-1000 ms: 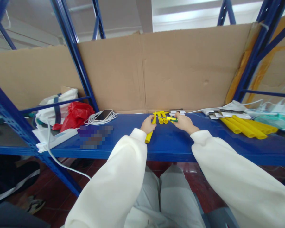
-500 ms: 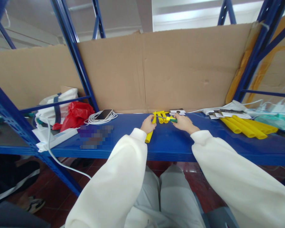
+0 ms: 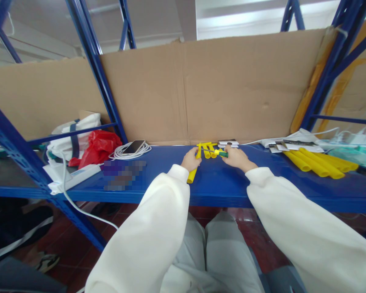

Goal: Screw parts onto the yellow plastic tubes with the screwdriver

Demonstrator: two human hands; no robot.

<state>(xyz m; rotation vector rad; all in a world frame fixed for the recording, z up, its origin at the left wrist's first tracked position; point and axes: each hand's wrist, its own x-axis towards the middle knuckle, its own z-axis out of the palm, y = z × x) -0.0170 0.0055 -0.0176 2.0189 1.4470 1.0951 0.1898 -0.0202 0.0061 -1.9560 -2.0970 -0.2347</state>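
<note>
My left hand (image 3: 190, 160) is closed around a yellow tube-like piece (image 3: 192, 176), whose lower end sticks out below my fingers. Its upper end rises above them, with a narrow crosspiece at the top. In my right hand (image 3: 235, 158) is a screwdriver (image 3: 221, 153) with a yellow and green handle. The thin shaft points left, its tip at or close to the upper part of the yellow piece; contact is too small to tell. Just behind the shaft, several similar yellow pieces (image 3: 206, 152) lie on the blue shelf (image 3: 164, 175).
Small white and black cards (image 3: 228, 143) lie at the cardboard wall (image 3: 146, 97). On the right are several yellow tubes (image 3: 315, 162) with cards over their far ends. To the left are a phone (image 3: 134, 147) on a coiled white cable, a red bag (image 3: 102, 145) and a power strip (image 3: 76, 178).
Both hands keep their places and grips on the yellow piece and the screwdriver. The whole view has shifted very slightly.
</note>
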